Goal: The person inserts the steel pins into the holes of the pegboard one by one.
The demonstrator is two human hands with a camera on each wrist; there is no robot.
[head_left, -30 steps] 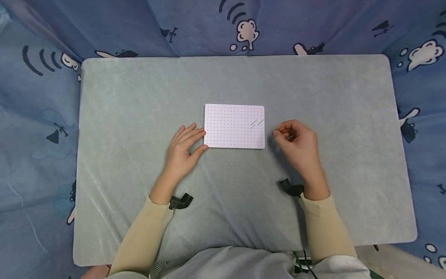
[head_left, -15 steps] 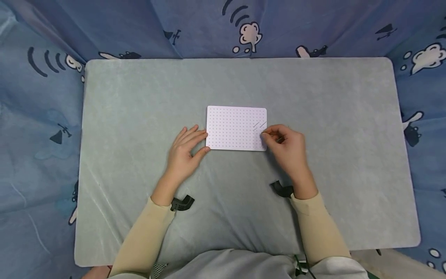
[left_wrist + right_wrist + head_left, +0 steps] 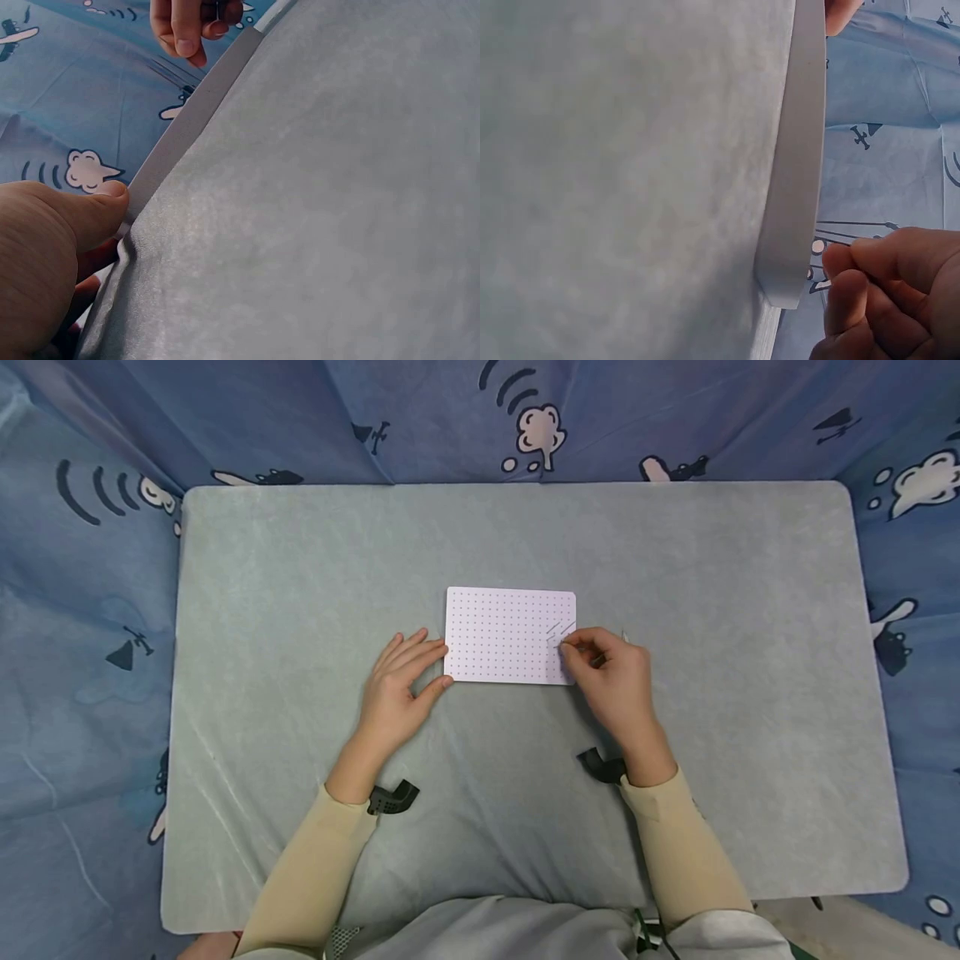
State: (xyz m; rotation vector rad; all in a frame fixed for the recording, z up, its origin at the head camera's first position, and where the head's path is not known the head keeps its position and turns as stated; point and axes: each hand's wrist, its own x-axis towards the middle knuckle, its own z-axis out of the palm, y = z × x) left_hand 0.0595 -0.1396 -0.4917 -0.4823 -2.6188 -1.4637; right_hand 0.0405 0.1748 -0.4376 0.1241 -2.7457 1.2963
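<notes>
A white board with a grid of small holes lies on the grey tabletop. Near its right edge, several thin dark pins stand up from the holes; the right wrist view shows these pins jutting out past the board's side. My left hand rests at the board's left edge, fingers spread and fairly straight, thumb at the lower left corner. Thumb and forefinger of my right hand pinch a thin pin over the right edge, just below the standing ones. My fingers mostly hide it.
Grey cloth covers the table. A blue patterned curtain hangs along its far side and both ends. Black wrist mounts stick out inward from both forearms.
My right hand has moved left from beside the board to over its right edge, the last half second only slightly. The left hand keeps its place at the left edge.
</notes>
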